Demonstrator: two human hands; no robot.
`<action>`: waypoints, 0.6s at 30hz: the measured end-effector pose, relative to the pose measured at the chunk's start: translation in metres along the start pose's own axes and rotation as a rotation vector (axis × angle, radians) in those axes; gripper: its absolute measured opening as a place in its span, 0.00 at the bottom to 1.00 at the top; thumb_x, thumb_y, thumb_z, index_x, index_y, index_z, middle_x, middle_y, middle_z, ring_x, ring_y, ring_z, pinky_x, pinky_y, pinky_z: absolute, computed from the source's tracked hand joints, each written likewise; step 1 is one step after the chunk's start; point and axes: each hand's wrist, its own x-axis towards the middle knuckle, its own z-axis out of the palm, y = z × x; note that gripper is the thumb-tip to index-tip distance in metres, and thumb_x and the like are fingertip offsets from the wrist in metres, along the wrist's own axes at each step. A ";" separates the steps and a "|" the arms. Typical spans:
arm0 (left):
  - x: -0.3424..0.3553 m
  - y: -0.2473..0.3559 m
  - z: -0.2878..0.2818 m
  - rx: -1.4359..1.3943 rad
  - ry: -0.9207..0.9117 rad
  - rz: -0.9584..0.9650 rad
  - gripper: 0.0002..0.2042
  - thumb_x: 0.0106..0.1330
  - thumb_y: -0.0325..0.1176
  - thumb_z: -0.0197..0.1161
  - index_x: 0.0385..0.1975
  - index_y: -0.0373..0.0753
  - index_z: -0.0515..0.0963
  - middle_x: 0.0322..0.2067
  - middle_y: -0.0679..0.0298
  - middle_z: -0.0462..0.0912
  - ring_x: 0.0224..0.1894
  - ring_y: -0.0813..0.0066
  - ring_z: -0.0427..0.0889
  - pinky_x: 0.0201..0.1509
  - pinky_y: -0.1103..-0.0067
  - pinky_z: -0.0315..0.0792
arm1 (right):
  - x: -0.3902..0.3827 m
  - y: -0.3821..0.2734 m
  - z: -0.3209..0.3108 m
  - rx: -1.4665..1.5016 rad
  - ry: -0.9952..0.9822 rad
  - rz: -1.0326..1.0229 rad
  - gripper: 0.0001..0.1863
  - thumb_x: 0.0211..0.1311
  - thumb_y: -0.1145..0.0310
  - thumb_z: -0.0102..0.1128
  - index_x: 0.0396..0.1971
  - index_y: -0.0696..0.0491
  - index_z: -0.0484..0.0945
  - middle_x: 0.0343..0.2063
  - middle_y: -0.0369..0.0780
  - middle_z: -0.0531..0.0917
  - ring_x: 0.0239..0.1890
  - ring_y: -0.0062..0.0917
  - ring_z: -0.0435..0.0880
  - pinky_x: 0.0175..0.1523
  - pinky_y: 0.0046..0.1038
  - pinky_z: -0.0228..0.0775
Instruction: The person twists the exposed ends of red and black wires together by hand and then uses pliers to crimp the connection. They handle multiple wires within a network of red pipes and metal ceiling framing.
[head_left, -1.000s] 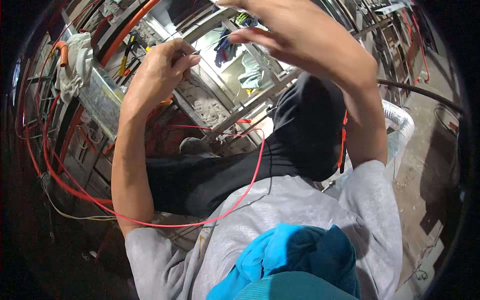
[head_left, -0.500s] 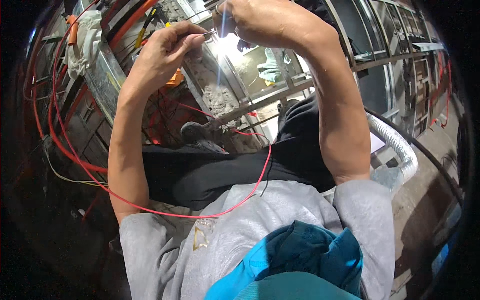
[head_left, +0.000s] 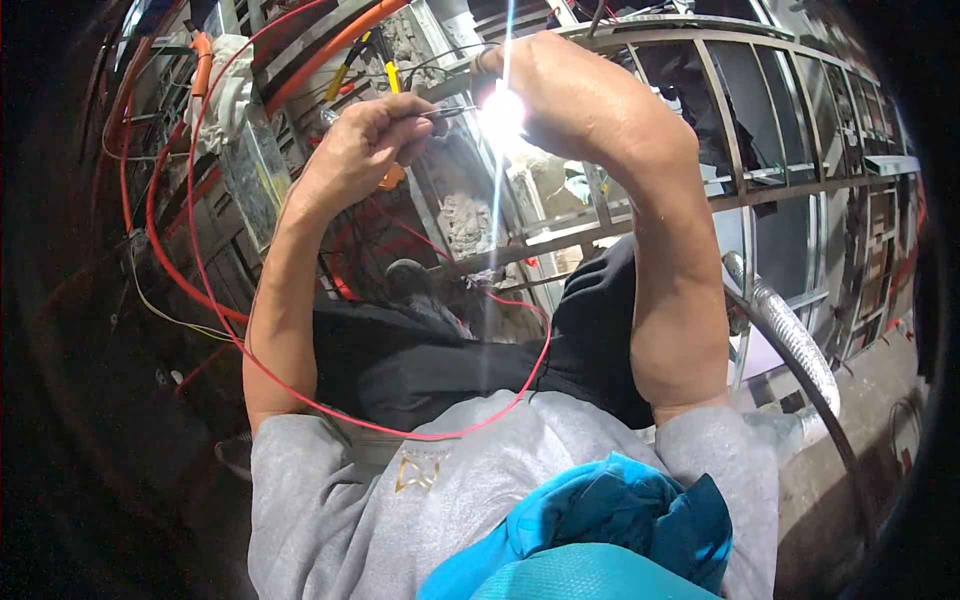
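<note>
The person's left hand (head_left: 365,150) is raised in the upper left part of the view; its thumb and fingers are pressed together on a thin piece (head_left: 452,110), of metallic look, which points to the right; this thin piece is between the two hands, its far end reaching to the edge of a strong white light (head_left: 501,112); the right hand (head_left: 550,92) is bent over, just beside this light; its fingers are mostly hidden by the glare and by the back of the hand, so I cannot tell if they are apart or clamped on something.

A red wire (head_left: 440,437) comes down from the upper left, crosses over the left forearm and makes a wide loop in front of the grey shirt (head_left: 340,500) and over the black trousers (head_left: 400,370); a blue cloth (head_left: 610,500) is at the lower edge.

Beyond the left hand, a tool with yellow handles (head_left: 340,80) lies near an orange tube (head_left: 330,55); to the left, a white cloth (head_left: 230,90) hangs over a metal channel (head_left: 256,175); on the right side, a metal frame (head_left: 775,194) stands behind the right forearm, and a black hose (head_left: 803,375) passes before a silver flexible duct (head_left: 800,330).
</note>
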 end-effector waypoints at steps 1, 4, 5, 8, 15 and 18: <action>0.001 0.002 0.003 -0.009 0.028 0.006 0.09 0.78 0.29 0.58 0.47 0.32 0.82 0.34 0.67 0.85 0.39 0.84 0.81 0.46 0.83 0.77 | -0.003 0.005 0.001 0.000 0.000 -0.008 0.14 0.52 0.81 0.58 0.39 0.61 0.85 0.34 0.52 0.87 0.40 0.45 0.88 0.47 0.39 0.80; 0.003 0.006 0.012 0.013 0.097 0.058 0.08 0.77 0.26 0.56 0.46 0.31 0.81 0.35 0.65 0.86 0.41 0.82 0.83 0.49 0.81 0.78 | -0.010 0.015 0.002 0.119 0.197 -0.298 0.13 0.51 0.81 0.58 0.38 0.61 0.84 0.33 0.53 0.86 0.39 0.48 0.87 0.47 0.40 0.79; 0.004 0.008 0.015 0.042 0.127 0.106 0.07 0.77 0.25 0.55 0.46 0.31 0.81 0.36 0.64 0.87 0.43 0.81 0.84 0.51 0.81 0.79 | -0.012 0.017 0.001 0.136 0.249 -0.366 0.13 0.51 0.81 0.58 0.38 0.61 0.84 0.32 0.54 0.86 0.38 0.48 0.87 0.47 0.40 0.79; 0.007 0.014 0.024 0.125 0.135 0.131 0.07 0.77 0.22 0.53 0.47 0.31 0.79 0.35 0.63 0.87 0.43 0.81 0.85 0.52 0.79 0.79 | -0.018 -0.007 -0.015 -0.063 0.087 0.069 0.13 0.53 0.80 0.56 0.37 0.60 0.86 0.34 0.54 0.87 0.42 0.46 0.88 0.51 0.41 0.79; 0.005 0.019 0.021 -0.301 0.062 0.114 0.11 0.75 0.32 0.63 0.51 0.34 0.81 0.34 0.73 0.81 0.39 0.86 0.77 0.45 0.84 0.73 | -0.033 0.004 -0.011 0.043 0.159 -0.022 0.11 0.55 0.79 0.57 0.37 0.60 0.85 0.33 0.53 0.87 0.41 0.46 0.88 0.48 0.41 0.79; 0.002 0.017 0.011 -0.270 0.032 0.122 0.13 0.74 0.32 0.65 0.53 0.33 0.79 0.37 0.72 0.80 0.36 0.87 0.76 0.43 0.85 0.73 | -0.038 0.021 -0.003 0.048 0.296 -0.188 0.10 0.55 0.79 0.58 0.37 0.60 0.85 0.33 0.53 0.86 0.41 0.47 0.88 0.47 0.41 0.79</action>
